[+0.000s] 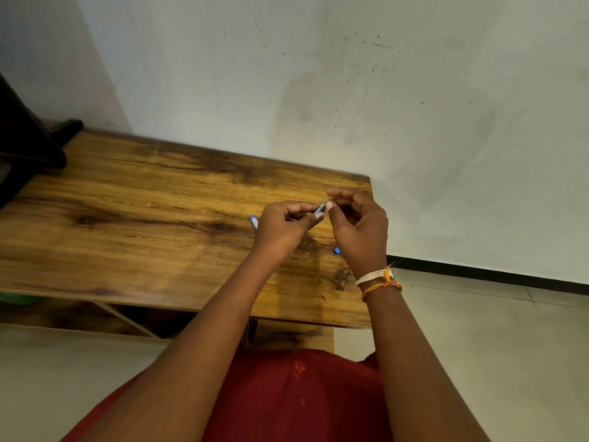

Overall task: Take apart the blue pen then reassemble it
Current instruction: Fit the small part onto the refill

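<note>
— Blue plastic shows between your two hands: the blue pen is up in the air above the right end of the wooden table, not resting on it. Do you see how you hold it?

— Tell me.

— Your left hand has its fingers curled round the pen's barrel, thumb tip pressed near the exposed end. Most of the barrel is hidden inside that fist; only a short blue and silvery end pokes out towards your right hand.

— And the right?

— Your right thumb and forefinger meet at that exposed end, pinching it or something tiny on it. I cannot tell which, it is too small. The other right fingers are loosely curled above.

— Where are the loose parts?

— A blue pen piece with a white label lies on the table just left of your left hand, partly hidden behind it. A small blue cap piece lies on the table just below your right hand, near the wrist.

— Anything else near me?

— Thread bracelets, white and orange, circle your right wrist. A black object sits at the table's far left corner against the pale wall. Your red garment fills the bottom of the view, and the table's lower shelf shows under the top.
</note>
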